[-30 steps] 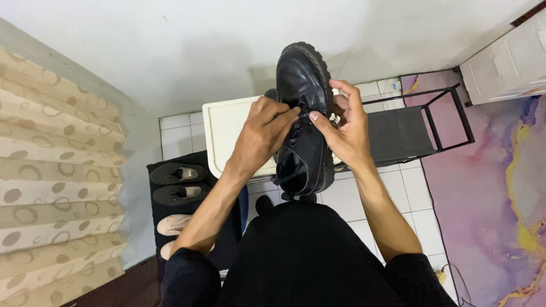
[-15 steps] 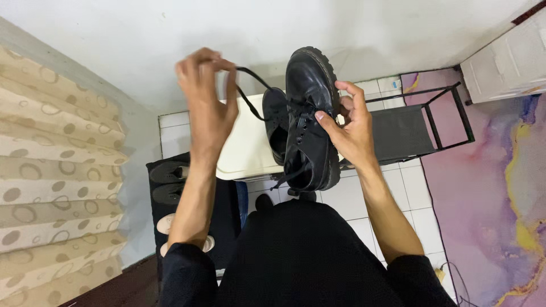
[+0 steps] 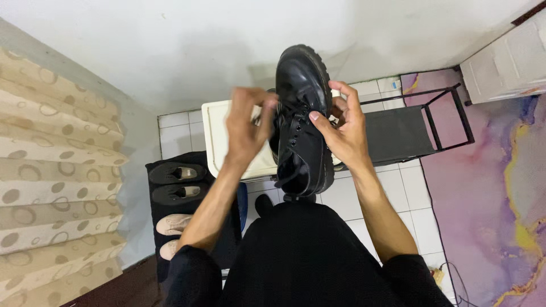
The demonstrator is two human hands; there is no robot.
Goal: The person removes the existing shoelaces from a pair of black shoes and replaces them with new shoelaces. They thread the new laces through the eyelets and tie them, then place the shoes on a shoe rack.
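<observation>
Right hand [image 3: 346,132] clamps the black shoe [image 3: 301,122] upright above the white stool [image 3: 227,133], left hand [image 3: 245,126], blurred, looks pinched on the lace [image 3: 286,109] by the top eyelets; best keep the shoe steady and the lace taut and untwisted.

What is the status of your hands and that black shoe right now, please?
Right hand grips black shoe, toe up. Left hand at the lace, blurred; grip unclear. Nothing in the way.
</observation>
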